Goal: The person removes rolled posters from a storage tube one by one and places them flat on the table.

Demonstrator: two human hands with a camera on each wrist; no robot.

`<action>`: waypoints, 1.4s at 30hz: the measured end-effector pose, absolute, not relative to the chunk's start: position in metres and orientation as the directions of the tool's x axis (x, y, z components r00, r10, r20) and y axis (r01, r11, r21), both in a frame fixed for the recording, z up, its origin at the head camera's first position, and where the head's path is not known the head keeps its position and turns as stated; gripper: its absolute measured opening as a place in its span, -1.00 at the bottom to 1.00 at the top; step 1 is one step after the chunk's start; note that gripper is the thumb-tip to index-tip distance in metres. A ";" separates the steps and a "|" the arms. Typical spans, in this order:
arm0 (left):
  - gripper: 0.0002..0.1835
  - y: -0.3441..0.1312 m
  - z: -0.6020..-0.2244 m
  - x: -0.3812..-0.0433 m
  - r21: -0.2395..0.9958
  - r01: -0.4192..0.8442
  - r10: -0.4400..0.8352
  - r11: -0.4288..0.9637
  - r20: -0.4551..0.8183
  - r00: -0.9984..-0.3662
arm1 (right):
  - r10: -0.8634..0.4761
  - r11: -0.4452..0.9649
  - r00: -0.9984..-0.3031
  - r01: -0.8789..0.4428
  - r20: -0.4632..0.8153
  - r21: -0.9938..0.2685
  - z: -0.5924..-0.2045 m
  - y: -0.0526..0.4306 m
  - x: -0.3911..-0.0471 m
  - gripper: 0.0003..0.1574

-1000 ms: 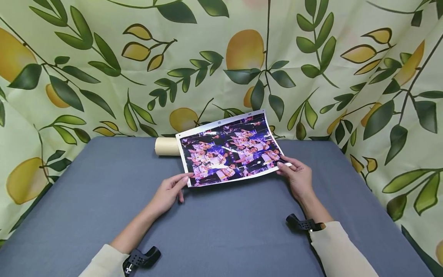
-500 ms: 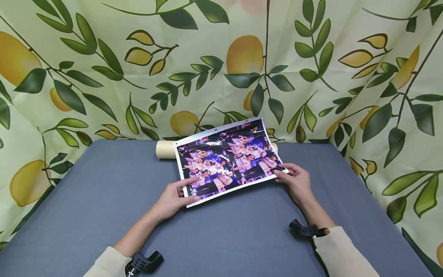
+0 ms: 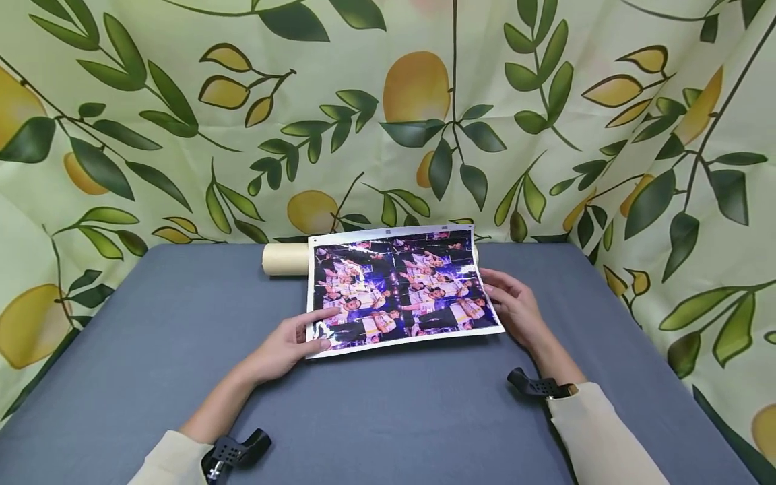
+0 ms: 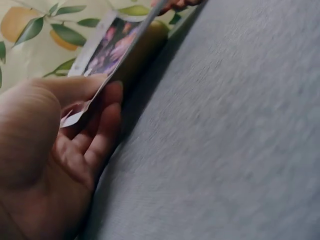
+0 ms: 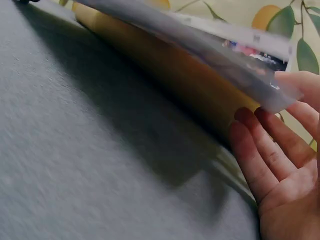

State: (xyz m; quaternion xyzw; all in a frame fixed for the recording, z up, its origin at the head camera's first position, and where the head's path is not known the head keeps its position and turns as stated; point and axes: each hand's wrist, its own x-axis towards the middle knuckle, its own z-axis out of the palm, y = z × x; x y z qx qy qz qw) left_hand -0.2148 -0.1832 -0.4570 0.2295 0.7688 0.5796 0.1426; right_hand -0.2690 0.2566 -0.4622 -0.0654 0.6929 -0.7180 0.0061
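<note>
The left hand [image 3: 281, 350] pinches the print [image 3: 397, 289] at 8 o'clock, above the counter [image 3: 388, 417]; the right hand [image 3: 515, 306], fingers relaxed, is at its 3 o'clock edge. At 12 lies a roll [image 3: 285, 259].

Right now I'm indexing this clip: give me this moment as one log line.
left hand: grips printed sheet by near left corner; right hand: at sheet's right edge; cream cylinder: on table, partly behind sheet
</note>
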 end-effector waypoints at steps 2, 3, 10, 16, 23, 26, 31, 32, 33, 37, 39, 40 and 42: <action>-0.38 -0.187 -0.456 -0.216 0.952 0.188 0.538 0.241 0.031 -0.842 | -0.109 -0.026 -0.990 -0.090 0.092 -0.996 -0.463 0.259 -0.270 -0.54; -0.38 -0.188 -0.455 -0.216 0.949 0.190 0.546 0.253 0.022 -0.837 | -0.118 -0.022 -0.988 -0.096 0.098 -0.995 -0.463 0.260 -0.271 -0.52; -0.39 -0.194 -0.452 -0.218 0.913 0.234 0.592 0.333 -0.010 -0.806 | -0.184 0.017 -0.978 -0.102 0.097 -0.995 -0.463 0.267 -0.277 -0.42; -0.43 -0.193 -0.453 -0.219 0.906 0.238 0.561 0.350 0.001 -0.828 | -0.171 0.100 -0.978 -0.135 0.117 -0.986 -0.463 0.275 -0.282 -0.44; -0.53 -0.190 -0.454 -0.223 0.937 0.137 0.395 0.321 -0.001 -0.919 | -0.202 -0.039 -0.969 -0.134 0.139 -0.990 -0.464 0.288 -0.284 -0.35; -0.48 -0.191 -0.455 -0.224 0.934 0.117 0.377 0.338 -0.021 -0.926 | -0.262 -0.073 -0.955 -0.121 0.136 -0.990 -0.464 0.292 -0.285 -0.28; -0.34 -0.194 -0.455 -0.225 0.936 0.099 0.369 0.337 -0.035 -0.929 | -0.330 -0.045 -0.936 -0.113 0.121 -0.993 -0.463 0.297 -0.286 -0.28; -0.34 -0.194 -0.455 -0.225 0.938 0.093 0.369 0.334 -0.040 -0.929 | -0.336 -0.036 -0.934 -0.114 0.119 -0.993 -0.463 0.298 -0.286 -0.28; -0.34 -0.195 -0.455 -0.225 0.938 0.087 0.369 0.334 -0.045 -0.928 | -0.340 -0.035 -0.933 -0.113 0.118 -0.993 -0.463 0.299 -0.286 -0.28; -0.33 -0.196 -0.455 -0.227 0.941 0.071 0.387 0.332 -0.067 -0.920 | -0.345 -0.058 -0.931 -0.108 0.121 -0.992 -0.463 0.301 -0.285 -0.34; -0.33 -0.196 -0.454 -0.227 0.943 0.068 0.395 0.326 -0.071 -0.916 | -0.343 -0.089 -0.930 -0.105 0.129 -0.991 -0.463 0.303 -0.284 -0.41; -0.33 -0.195 -0.454 -0.227 0.942 0.072 0.398 0.327 -0.069 -0.915 | -0.341 -0.089 -0.931 -0.108 0.132 -0.990 -0.463 0.304 -0.283 -0.44; -0.34 -0.195 -0.453 -0.226 0.939 0.077 0.390 0.335 -0.064 -0.919 | -0.333 -0.076 -0.934 -0.109 0.128 -0.991 -0.462 0.305 -0.282 -0.49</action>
